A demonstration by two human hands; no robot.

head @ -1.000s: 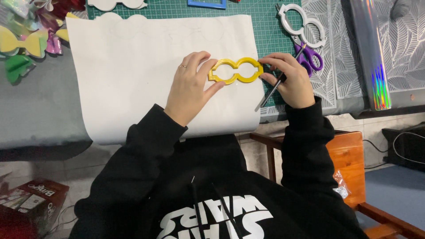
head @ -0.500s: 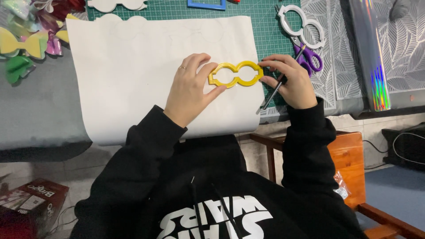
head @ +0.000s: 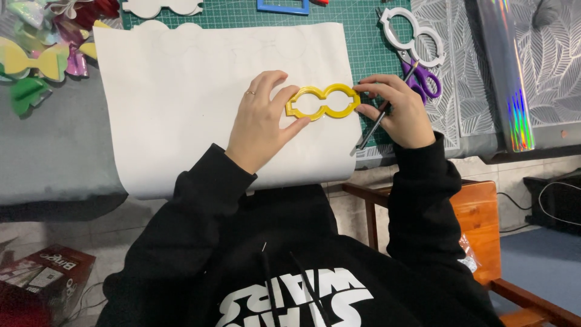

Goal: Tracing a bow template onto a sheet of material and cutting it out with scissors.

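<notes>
A green cutting mat (head: 363, 42) covered the table, and a large white sheet (head: 181, 109) lay over it, so the work rested flat. At the sheet's three o'clock edge sat the yellow template (head: 324, 102), a double-loop outline. The left hand (head: 261, 121) pinched its nine o'clock end — apparently to keep it from sliding. The right hand (head: 396, 112) steadied the three o'clock end while gripping a slim pen-like tool (head: 370, 130), tip angled to seven o'clock. Purple scissors (head: 423, 82) lay at one o'clock.

craft workshop | green cutting mat (head: 290, 21) | purple scissors (head: 423, 79) | bow cut-outs (head: 30, 60)
</notes>
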